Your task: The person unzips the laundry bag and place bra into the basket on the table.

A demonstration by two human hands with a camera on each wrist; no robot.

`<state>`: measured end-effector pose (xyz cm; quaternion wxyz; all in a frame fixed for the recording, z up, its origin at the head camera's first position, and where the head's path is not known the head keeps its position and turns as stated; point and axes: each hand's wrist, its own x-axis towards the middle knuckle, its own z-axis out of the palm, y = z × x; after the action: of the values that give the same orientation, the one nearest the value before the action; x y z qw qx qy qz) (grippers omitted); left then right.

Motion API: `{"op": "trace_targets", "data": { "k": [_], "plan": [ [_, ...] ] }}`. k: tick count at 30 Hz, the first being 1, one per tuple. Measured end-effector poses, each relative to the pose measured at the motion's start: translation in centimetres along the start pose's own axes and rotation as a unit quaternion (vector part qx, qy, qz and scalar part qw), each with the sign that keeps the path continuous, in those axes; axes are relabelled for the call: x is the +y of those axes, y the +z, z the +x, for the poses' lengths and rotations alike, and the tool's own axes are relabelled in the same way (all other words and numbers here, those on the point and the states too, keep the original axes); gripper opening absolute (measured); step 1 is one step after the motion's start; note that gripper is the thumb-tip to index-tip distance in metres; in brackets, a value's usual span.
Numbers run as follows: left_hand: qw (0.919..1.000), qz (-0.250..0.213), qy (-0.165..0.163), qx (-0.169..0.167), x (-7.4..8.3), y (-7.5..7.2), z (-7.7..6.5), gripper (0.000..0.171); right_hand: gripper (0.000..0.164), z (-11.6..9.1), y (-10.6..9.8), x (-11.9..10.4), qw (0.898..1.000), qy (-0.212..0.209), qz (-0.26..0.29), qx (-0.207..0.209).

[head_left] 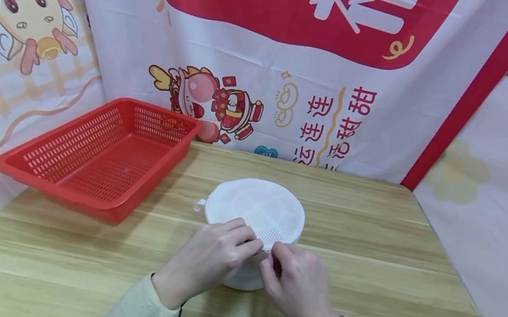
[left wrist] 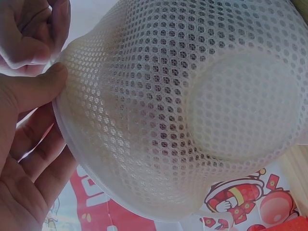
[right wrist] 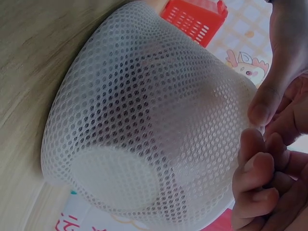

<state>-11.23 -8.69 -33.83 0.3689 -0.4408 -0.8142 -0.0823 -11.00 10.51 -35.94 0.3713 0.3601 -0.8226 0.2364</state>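
Observation:
A white mesh laundry bag [head_left: 256,208] stands upright on the table in the head view, its round top facing up and a small loop tag at its left edge. My left hand [head_left: 215,254] pinches the near part of the top rim between thumb and fingers. Right beside it, my right hand [head_left: 297,280] pinches the same rim with thumb and curled forefinger. In the left wrist view the left thumb [left wrist: 41,89] presses the rim's edge. Through the mesh [right wrist: 139,96] a paler round patch shows in the right wrist view. What lies under the right fingertips is hidden.
A red plastic basket [head_left: 101,157] with slotted sides stands at the left of the wooden table [head_left: 387,288]. Behind the table hangs a printed cloth [head_left: 250,54], and more printed cloth lines both sides.

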Motion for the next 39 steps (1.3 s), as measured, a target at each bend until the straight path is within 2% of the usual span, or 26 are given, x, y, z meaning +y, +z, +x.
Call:
{"op": "trace_targets", "data": {
  "k": [4, 12, 18, 28, 39],
  "plan": [
    [1.0000, 0.006, 0.002, 0.005, -0.03, -0.04, 0.04, 0.013, 0.027, 0.02, -0.04, 0.14, 1.000, 0.001, -0.005, 0.001],
    [0.9994, -0.027, -0.020, -0.001, 0.17, 0.05, 0.06, 0.007, 0.022, 0.04, -0.12, 0.05, 1.000, -0.011, -0.002, -0.001],
    [0.9998, -0.019, -0.007, -0.003, 0.38, 0.32, 0.15, 0.004, 0.023, -0.01, -0.12, -0.07, 1.000, -0.015, 0.011, -0.002],
    [0.9995, -0.028, -0.008, -0.008, 0.39, 0.20, 0.09, 0.006, 0.023, 0.04, -0.06, -0.07, 1.000, -0.018, 0.020, 0.002],
    [0.9999, -0.012, -0.001, 0.005, 0.30, 0.20, 0.00, 0.011, 0.029, -0.06, 0.17, 0.12, 1.000, -0.017, -0.001, -0.002]
  ]
}}
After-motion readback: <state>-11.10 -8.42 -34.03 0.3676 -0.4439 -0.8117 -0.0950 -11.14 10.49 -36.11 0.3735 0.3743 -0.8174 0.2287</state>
